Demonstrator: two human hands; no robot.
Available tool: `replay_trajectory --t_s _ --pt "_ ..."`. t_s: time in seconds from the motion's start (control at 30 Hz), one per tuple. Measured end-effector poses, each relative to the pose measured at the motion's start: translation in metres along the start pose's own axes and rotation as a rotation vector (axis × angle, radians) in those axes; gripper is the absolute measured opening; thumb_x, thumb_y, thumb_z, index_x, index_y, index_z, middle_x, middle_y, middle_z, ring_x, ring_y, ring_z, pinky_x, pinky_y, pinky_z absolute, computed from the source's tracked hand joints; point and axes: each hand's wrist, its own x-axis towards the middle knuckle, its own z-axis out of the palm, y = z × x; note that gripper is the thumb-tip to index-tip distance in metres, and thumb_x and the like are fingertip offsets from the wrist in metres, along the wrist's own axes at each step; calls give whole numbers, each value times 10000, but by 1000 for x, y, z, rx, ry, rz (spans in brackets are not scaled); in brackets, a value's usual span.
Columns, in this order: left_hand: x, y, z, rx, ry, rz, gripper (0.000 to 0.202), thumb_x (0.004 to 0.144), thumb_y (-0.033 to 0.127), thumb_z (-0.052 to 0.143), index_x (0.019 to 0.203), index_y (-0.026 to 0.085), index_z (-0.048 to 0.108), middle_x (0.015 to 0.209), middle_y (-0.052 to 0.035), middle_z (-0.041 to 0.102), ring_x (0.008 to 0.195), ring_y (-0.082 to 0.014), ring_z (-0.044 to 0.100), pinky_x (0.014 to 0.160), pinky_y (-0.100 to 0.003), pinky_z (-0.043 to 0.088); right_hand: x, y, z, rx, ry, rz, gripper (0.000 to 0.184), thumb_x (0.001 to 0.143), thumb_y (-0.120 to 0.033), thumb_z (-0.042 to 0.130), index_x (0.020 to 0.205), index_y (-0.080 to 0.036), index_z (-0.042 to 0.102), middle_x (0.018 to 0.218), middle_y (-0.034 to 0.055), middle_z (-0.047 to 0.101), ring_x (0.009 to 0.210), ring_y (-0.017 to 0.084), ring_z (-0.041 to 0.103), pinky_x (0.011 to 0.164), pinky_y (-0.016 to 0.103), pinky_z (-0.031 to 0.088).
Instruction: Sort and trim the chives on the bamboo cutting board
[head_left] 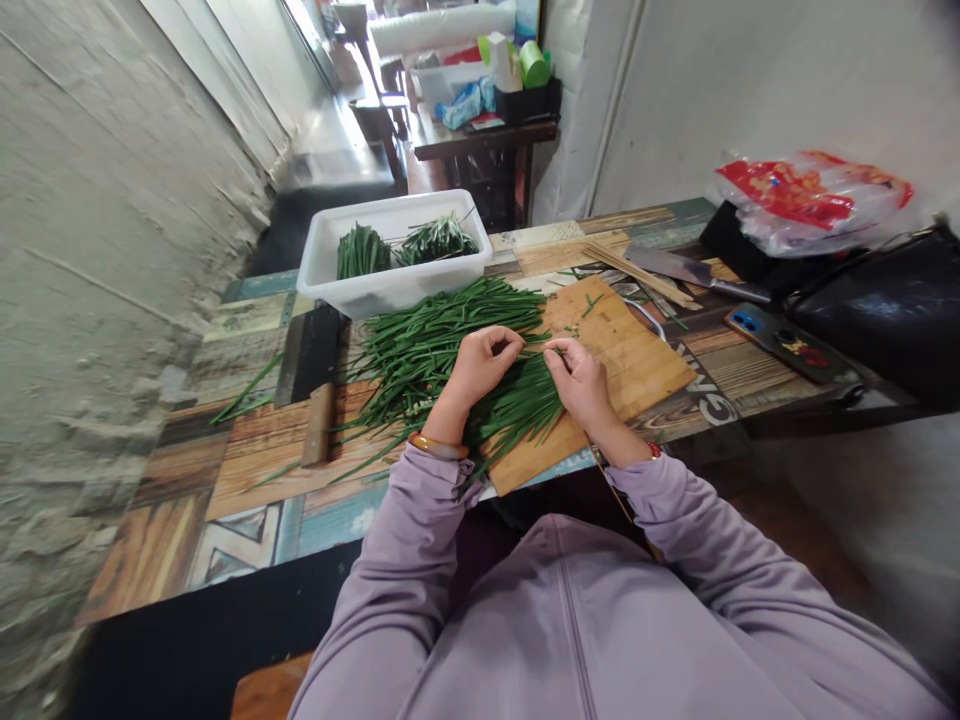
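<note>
On the tan, rectangular wooden board [641, 355]: laid partly beneath both hands, as a bunch of long, thin green leaves [529, 400] fanned toward the near edge.

Left hand [484, 365]: curled at the bunch's upper left, thumb drawn in to the forefinger; cannot tell what, if anything, sits in the pinch.

Right hand [581, 385]: pinched likewise, near the left fingertips; again too fine to make out what is between.

Pinch: probably best kept light, tip against tip; press just enough to stop slipping, since likely to bruise or split under a hard nip.

Leaf ends: better kept level and side by side; comb crossed ones straight before gripping harder.

Loose heap of the same green leaves [427, 335]: piled left of the bunch and beyond; keep parted, to avoid dragging strays along.

Broad dark cleaver with a brown wooden handle [316, 375]: lying left of the heap, handle toward the near edge; keep the left sleeve clear.

White rectangular plastic tub [405, 287]: set beyond the heap, with more green leaves [364, 250] inside; avoid nudging.
</note>
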Motion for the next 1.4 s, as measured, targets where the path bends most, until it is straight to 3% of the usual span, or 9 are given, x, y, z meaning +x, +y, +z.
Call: replay_trajectory --t_s 0.37,0.6,0.73,0.9,1.17,1.4 --pt "-1 2 4 -33 -25 -15 162 824 263 596 752 156 694 700 -4 663 661 -125 554 644 -238 423 -1 0 -1 -4 2 -8 310 927 -473 509 981 -204 654 653 -20 573 576 149 495 594 281 374" --pt "-1 2 5 8 -45 78 129 833 196 627 753 159 722 784 -34 703 745 -144 614 744 -271 472 0 2 0 0 9 -6 321 928 -480 514 980 -200 663 697 -1 609 613 158 532 621 286 401" --pt "-1 2 4 25 -51 84 119 828 156 628 787 165 739 801 -33 709 750 -140 620 743 -268 480 0 3 0 13 4 -9 322 930 -485 510 984 -203 656 705 -1 616 630 161 547 640 287 422" --pt "-1 0 5 46 -44 96 125 825 138 632 797 175 748 792 -27 699 752 -139 619 730 -266 479 0 2 0 -28 19 -7 327 926 -490 508 968 -206 664 629 -27 559 559 146 485 582 278 366" --pt "0 -2 6 84 -13 149 140 827 105 631 792 174 747 803 -34 685 777 -151 621 749 -277 475 0 2 0 8 5 -10 323 930 -489 504 978 -203 647 734 13 629 653 172 570 635 289 416" --pt "-1 -2 5 87 -37 166 137 840 112 628 795 170 744 794 -32 674 772 -148 617 749 -272 472 0 2 0 0 4 -3 327 927 -489 503 981 -200 647 683 -10 585 594 154 510 610 283 389"
